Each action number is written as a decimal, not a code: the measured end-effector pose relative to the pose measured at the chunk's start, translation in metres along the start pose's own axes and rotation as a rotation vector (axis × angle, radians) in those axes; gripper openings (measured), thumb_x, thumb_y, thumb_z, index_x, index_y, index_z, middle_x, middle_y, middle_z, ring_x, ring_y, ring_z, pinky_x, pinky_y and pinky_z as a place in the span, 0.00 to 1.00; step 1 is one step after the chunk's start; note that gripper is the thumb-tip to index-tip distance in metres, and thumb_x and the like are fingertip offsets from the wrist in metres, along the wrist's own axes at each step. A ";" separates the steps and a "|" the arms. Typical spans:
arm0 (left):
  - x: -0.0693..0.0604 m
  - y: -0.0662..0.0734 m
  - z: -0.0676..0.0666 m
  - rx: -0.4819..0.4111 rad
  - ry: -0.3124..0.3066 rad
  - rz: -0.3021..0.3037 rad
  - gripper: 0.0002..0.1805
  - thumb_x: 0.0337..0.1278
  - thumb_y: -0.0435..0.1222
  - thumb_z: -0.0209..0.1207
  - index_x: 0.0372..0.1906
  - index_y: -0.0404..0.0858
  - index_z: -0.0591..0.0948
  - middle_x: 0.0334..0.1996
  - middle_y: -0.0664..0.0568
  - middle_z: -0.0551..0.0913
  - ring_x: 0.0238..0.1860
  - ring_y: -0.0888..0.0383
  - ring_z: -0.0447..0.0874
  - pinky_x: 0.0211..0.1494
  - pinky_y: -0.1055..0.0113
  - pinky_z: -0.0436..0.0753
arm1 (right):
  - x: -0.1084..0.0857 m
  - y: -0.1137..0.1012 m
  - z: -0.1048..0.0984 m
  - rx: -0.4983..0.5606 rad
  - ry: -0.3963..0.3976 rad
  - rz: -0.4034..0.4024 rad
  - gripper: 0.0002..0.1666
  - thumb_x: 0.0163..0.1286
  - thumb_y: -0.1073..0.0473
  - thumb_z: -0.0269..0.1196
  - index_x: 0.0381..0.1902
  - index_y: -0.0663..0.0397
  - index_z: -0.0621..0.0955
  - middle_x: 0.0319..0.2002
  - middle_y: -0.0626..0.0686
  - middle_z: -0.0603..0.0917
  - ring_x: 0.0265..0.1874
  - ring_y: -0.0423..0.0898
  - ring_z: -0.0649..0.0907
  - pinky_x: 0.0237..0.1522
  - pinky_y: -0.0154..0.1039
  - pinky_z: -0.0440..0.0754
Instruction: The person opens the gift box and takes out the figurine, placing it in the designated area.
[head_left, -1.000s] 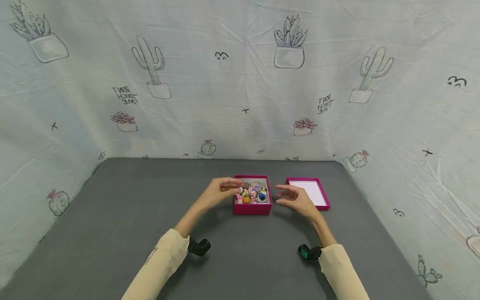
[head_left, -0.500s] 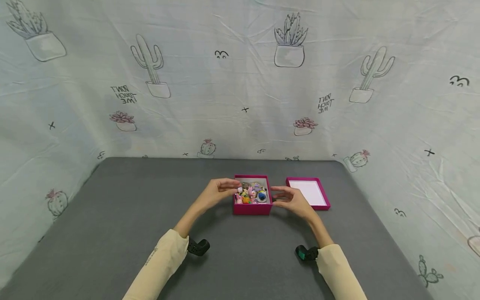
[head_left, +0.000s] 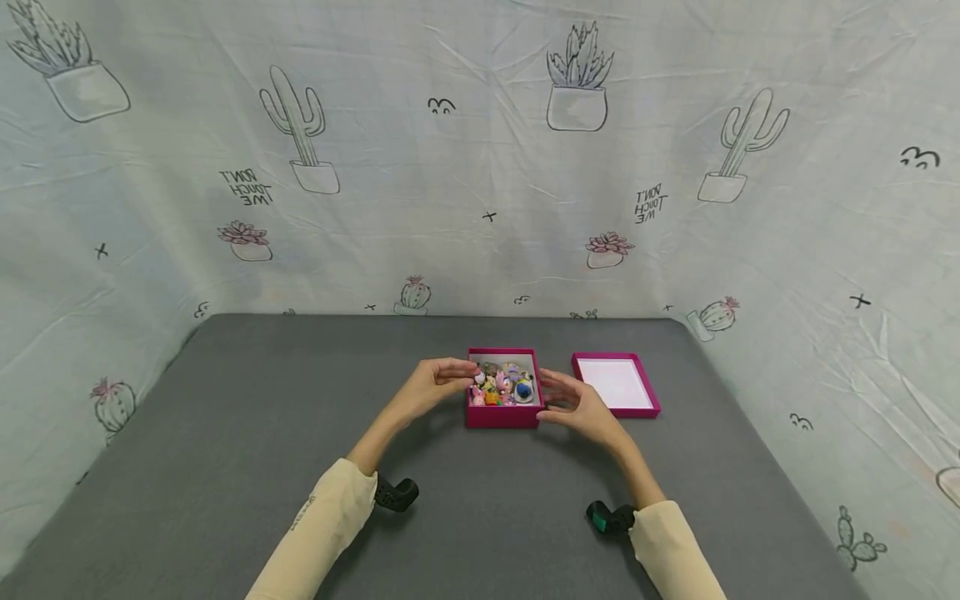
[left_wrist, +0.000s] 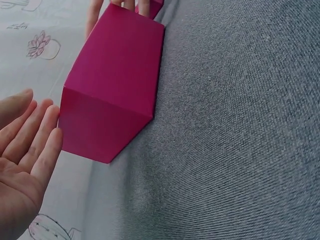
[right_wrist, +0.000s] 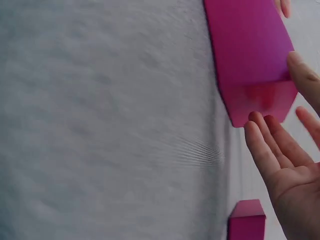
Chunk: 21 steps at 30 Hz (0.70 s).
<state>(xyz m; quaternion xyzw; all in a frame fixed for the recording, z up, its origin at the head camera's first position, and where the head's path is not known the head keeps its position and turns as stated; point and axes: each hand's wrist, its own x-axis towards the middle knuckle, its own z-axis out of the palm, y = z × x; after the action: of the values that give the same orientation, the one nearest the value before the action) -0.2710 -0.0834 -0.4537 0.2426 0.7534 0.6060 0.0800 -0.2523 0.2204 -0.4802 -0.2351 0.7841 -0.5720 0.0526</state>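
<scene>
A magenta box (head_left: 502,417) without its cover stands on the table, packed with several small colourful toy figurines (head_left: 501,387). At its left wall is my left hand (head_left: 433,385), fingers fairly straight; in the left wrist view the fingertips of this hand (left_wrist: 27,155) touch the box's side. My right hand (head_left: 587,410) is at the opposite wall. The right wrist view shows that hand (right_wrist: 295,172) with its thumb at the box's front corner and its extended fingers by the side wall; whether every fingertip touches is unclear. Neither wrist view shows the box's contents.
Right of the box lies a magenta lid (head_left: 617,385), its white inside facing up, close behind my right hand. The grey table (head_left: 480,517) ends at a pale curtain (head_left: 480,167) printed with cactus drawings at the back and sides.
My right hand has moved left to the box's right side, its thumb now at the front corner. The left hand has shifted slightly left, its fingers off the box's opening.
</scene>
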 end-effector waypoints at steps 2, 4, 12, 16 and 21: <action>0.001 0.000 0.000 0.000 0.002 0.001 0.18 0.64 0.30 0.58 0.56 0.27 0.77 0.53 0.37 0.80 0.53 0.45 0.80 0.55 0.54 0.78 | 0.000 0.001 0.002 -0.027 0.013 -0.008 0.40 0.59 0.68 0.69 0.68 0.64 0.67 0.64 0.67 0.71 0.54 0.63 0.77 0.52 0.48 0.79; 0.001 0.000 0.000 -0.005 0.001 -0.002 0.18 0.64 0.30 0.58 0.56 0.27 0.77 0.53 0.36 0.80 0.53 0.44 0.80 0.56 0.51 0.77 | 0.000 0.001 0.004 -0.057 0.028 -0.011 0.38 0.59 0.67 0.69 0.67 0.64 0.69 0.62 0.66 0.73 0.54 0.62 0.78 0.51 0.47 0.79; 0.001 0.001 0.000 0.012 0.000 -0.039 0.17 0.64 0.30 0.58 0.56 0.27 0.78 0.54 0.36 0.79 0.53 0.45 0.80 0.55 0.56 0.78 | 0.003 -0.004 0.004 -0.151 0.031 0.035 0.37 0.60 0.61 0.69 0.66 0.61 0.70 0.58 0.66 0.76 0.50 0.58 0.82 0.51 0.52 0.78; 0.001 0.002 0.000 0.058 0.012 -0.039 0.17 0.64 0.30 0.58 0.56 0.28 0.78 0.53 0.37 0.80 0.53 0.47 0.80 0.54 0.57 0.79 | 0.005 -0.006 0.002 -0.144 0.016 0.077 0.39 0.60 0.60 0.70 0.68 0.58 0.69 0.59 0.67 0.76 0.52 0.58 0.81 0.52 0.50 0.78; 0.004 0.005 0.000 0.211 0.029 -0.020 0.17 0.63 0.31 0.59 0.54 0.27 0.79 0.50 0.40 0.82 0.51 0.48 0.82 0.51 0.60 0.80 | 0.003 -0.006 0.001 -0.035 -0.029 0.119 0.41 0.61 0.63 0.69 0.70 0.57 0.65 0.57 0.73 0.74 0.51 0.62 0.80 0.42 0.48 0.83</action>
<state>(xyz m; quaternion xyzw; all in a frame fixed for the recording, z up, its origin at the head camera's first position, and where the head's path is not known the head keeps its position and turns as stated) -0.2726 -0.0806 -0.4483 0.2333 0.8165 0.5259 0.0490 -0.2527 0.2170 -0.4743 -0.1974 0.8057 -0.5506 0.0939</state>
